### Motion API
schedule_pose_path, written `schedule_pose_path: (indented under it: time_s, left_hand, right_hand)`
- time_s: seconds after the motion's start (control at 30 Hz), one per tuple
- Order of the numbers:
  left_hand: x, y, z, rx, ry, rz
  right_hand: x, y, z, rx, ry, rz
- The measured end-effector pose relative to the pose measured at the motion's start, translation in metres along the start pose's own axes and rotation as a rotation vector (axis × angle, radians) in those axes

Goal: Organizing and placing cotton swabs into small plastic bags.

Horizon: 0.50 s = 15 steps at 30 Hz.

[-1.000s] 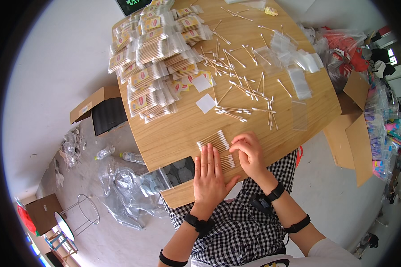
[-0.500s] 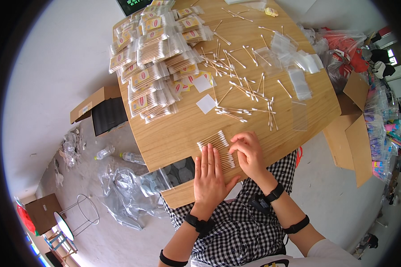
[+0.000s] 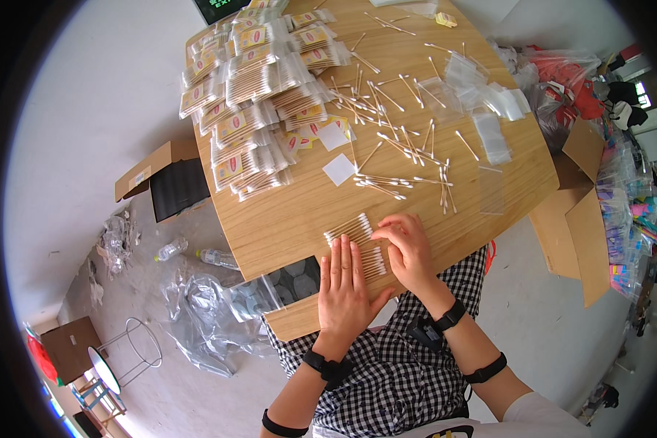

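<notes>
A neat row of cotton swabs (image 3: 352,225) lies side by side near the table's front edge. Flat across the row rests my left hand (image 3: 343,290), its fingers stretched out and the thumb apart. At the right ends of the swabs is my right hand (image 3: 410,254), fingers bent, with the index fingertip at the white cotton heads. A gap shows between that finger and the thumb, and I see nothing held there. Beyond the hands, loose cotton swabs (image 3: 409,150) are scattered over the table. Two white paper squares (image 3: 339,169) lie left of them.
Filled swab packets (image 3: 259,80) are heaped at the table's far left. Clear plastic bags (image 3: 491,139) lie on the right of the wooden table (image 3: 270,233). An open cardboard box (image 3: 573,219) stands right of it, and a plastic sheet (image 3: 208,314) lies on the floor at left.
My right hand has shifted slightly left, its index fingertip closer to the swab heads. My left hand stays flat on the row.
</notes>
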<state>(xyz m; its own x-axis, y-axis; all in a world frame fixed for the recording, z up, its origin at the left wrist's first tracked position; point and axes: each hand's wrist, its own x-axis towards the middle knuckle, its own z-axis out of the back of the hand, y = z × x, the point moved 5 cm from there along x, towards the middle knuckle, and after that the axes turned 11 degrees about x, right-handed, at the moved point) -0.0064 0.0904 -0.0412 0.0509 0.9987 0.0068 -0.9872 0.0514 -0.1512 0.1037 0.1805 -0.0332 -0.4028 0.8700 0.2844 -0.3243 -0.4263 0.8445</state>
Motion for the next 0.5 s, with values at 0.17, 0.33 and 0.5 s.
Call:
schedule_pose_path:
  time_s: [0.17,0.33,0.5]
  left_hand:
    - [0.000,0.000,0.000,-0.001,0.000,-0.001]
    - [-0.001,0.001,-0.001,-0.023,0.002,0.003]
    - [0.000,0.001,-0.001,-0.009,0.017,0.006]
  right_hand:
    - [-0.002,-0.003,0.001,-0.009,0.011,0.018]
    - [0.002,0.001,0.001,0.033,-0.004,-0.014]
    - [0.013,0.011,0.000,-0.037,0.030,0.002]
